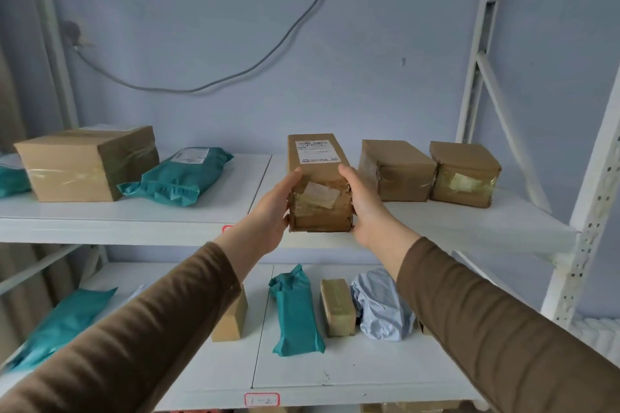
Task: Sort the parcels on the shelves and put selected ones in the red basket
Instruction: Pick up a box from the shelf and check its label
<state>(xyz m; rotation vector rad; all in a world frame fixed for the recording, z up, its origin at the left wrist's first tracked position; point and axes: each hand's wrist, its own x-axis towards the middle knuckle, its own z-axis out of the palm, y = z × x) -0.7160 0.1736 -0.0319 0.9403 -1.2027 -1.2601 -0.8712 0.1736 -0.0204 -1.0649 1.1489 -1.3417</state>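
A long brown cardboard parcel (318, 178) with a white label on top lies at the front edge of the upper shelf (134, 216). My left hand (271, 211) presses its left side and my right hand (367, 208) its right side, so both hold it. On the same shelf stand a large box (84, 164) and a teal mailer bag (177, 178) to the left, and two small taped boxes (396, 171) (464, 174) to the right. The red basket is not in view.
The lower shelf (352, 382) holds teal bags (297, 312) (63, 325), small boxes (337, 307) (231, 318) and a crumpled pale blue bag (382, 303). White metal uprights (590, 211) frame the shelving on both sides. A grey cable (268, 54) hangs across the back wall.
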